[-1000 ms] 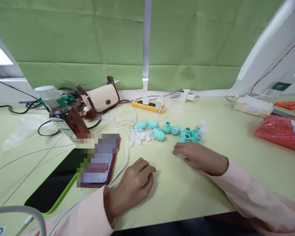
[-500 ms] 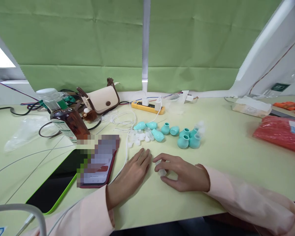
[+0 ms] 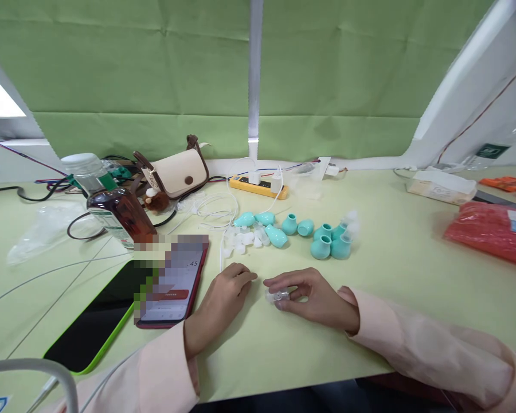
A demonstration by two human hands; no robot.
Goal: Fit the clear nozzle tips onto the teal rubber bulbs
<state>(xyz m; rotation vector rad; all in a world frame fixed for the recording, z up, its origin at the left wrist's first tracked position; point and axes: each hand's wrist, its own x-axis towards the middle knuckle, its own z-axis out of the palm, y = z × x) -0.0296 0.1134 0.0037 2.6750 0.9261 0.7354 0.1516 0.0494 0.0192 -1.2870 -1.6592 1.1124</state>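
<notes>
A small clear plastic piece (image 3: 277,295) is pinched between the thumb and fingers of my right hand (image 3: 312,298), just above or on the table. To its left, my left hand (image 3: 221,304) rests on the table with nothing visible in it, one finger stretched out toward the clear piece and the others partly curled. Beyond both hands lie several glossy turquoise bulb-shaped pieces (image 3: 276,236) and a scatter of small whitish translucent pieces (image 3: 241,240). Several turquoise open-necked cups (image 3: 320,247) stand in a group to the right of these.
Beside my left hand lie a phone with a lit screen (image 3: 172,287) and a dark phone in a green case (image 3: 92,315). A brown bottle (image 3: 122,215), a cream handbag (image 3: 180,175) and a yellow power strip (image 3: 258,187) are farther back. A red package (image 3: 485,232) lies right.
My right fingers have closed around the clear piece, which has turned to lie sideways. My left hand has drawn back slightly and its fingers have curled from lying flat.
</notes>
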